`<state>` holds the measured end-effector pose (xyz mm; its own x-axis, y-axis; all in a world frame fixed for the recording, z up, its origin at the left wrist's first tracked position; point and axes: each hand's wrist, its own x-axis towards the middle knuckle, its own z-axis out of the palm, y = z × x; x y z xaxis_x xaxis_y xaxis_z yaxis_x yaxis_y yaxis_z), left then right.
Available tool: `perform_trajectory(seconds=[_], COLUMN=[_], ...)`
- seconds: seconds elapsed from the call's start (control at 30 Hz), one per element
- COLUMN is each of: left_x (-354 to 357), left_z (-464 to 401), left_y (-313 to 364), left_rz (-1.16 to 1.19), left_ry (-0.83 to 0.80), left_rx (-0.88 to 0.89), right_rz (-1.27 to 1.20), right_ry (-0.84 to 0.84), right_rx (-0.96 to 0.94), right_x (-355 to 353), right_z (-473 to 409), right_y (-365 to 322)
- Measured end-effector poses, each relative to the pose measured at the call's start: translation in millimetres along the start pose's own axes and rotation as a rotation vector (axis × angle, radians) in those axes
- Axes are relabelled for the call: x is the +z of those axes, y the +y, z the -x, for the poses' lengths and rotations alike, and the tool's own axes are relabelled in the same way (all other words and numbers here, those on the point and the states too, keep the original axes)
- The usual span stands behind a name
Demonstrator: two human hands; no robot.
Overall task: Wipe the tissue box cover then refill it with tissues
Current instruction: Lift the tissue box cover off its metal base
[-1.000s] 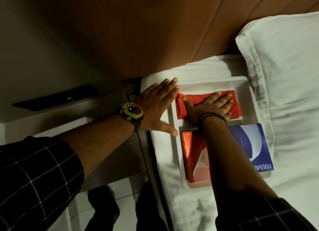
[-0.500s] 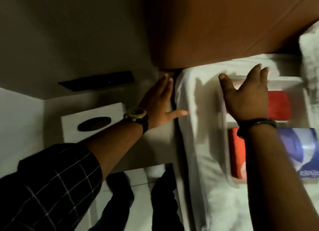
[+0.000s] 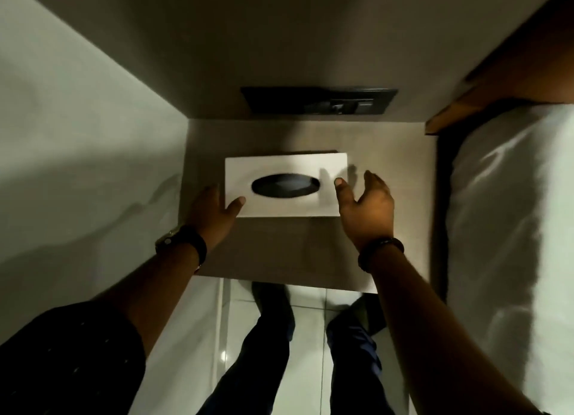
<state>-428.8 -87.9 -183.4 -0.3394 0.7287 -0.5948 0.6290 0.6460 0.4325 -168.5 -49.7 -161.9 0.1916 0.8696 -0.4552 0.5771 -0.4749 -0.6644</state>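
The tissue box cover [image 3: 285,186] is showing plain white, with an oval opening [image 3: 285,185] looking black inside. The worktop [image 3: 307,250] under it is showing a muted grey-brown. A black panel [image 3: 318,100] is sitting against a grey-beige wall [image 3: 217,42]. The bed [image 3: 512,228] is showing white sheets, its headboard [image 3: 528,67] brown. The floor [image 3: 236,337] is gleaming with pale glossy tiles. A dark sleeve [image 3: 68,362] is showing faint light specks; the trousers [image 3: 354,358] are looking dark blue.

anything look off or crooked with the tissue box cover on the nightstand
Nothing stands out. The white tissue box cover sits flat and roughly square on the nightstand, oval slot up, no damage visible. No tissue shows in the dark slot. The left hand touches its end; the right hand is beside it.
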Motion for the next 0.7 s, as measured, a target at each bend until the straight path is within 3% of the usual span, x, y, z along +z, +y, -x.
perform_trajectory(seconds=[0.13, 0.4, 0.7], left_x=[0, 22, 23], left_z=[-28, -52, -70], left_y=[-19, -15, 10], left_rz=[0.201, 0.524, 0.609], left_ry=[-0.059, -0.063, -0.050], left_rx=[-0.142, -0.261, -0.272], right_rz=[-0.069, -0.034, -0.259], right_ry=[-0.005, 0.028, 0.022], right_rx=[0.123, 0.111, 0.179], right_x=[43, 55, 45], right_z=[-22, -44, -72], right_y=[24, 50, 44])
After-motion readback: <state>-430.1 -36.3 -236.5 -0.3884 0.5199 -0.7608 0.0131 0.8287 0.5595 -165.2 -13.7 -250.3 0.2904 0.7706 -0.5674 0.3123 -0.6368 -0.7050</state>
